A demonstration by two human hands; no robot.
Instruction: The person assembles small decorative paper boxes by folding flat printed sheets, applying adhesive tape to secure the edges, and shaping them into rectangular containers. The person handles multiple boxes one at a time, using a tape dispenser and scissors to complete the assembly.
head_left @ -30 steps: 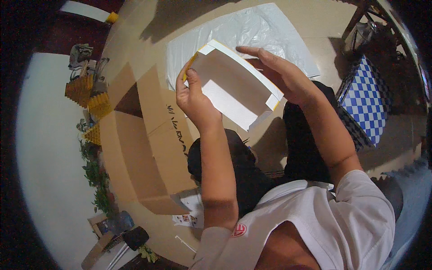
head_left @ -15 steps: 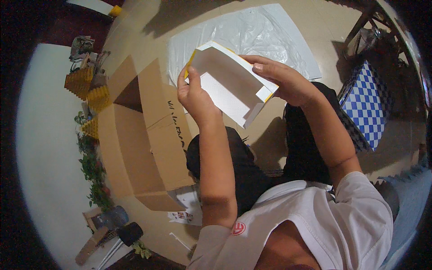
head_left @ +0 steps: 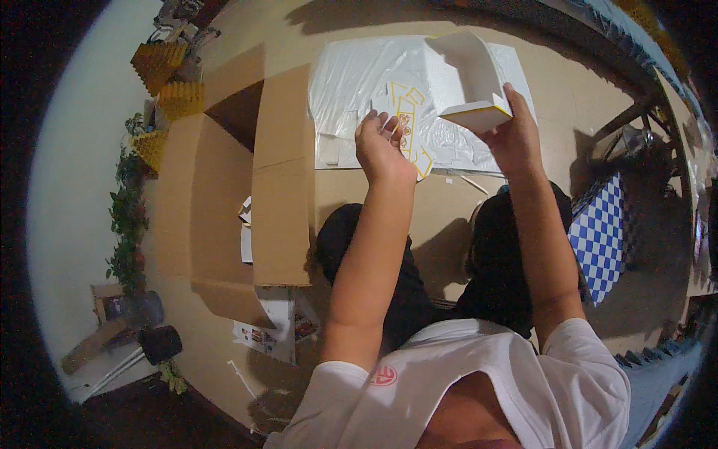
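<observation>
In my right hand is an open-topped white paper box with yellow edges. The fingers grip its near right corner, and the box tilts above the plastic-covered white sheet. My left hand is apart from the box, its fingers loosely bent and spread with nothing seen in them. Just beyond that hand, a flat white carton blank with yellow lines and printed pictures lies on the sheet. The hand hides part of the blank's left side.
On the left stands a big open cardboard box with white pieces inside. Clear plastic covers the white sheet ahead. A blue-and-white checked bag is at the right. Plants and yellow racks line the left wall.
My left hand has let go of the white box. My right hand has carried it right, its opening turned. The view has shifted, bringing the carton blank into sight.
</observation>
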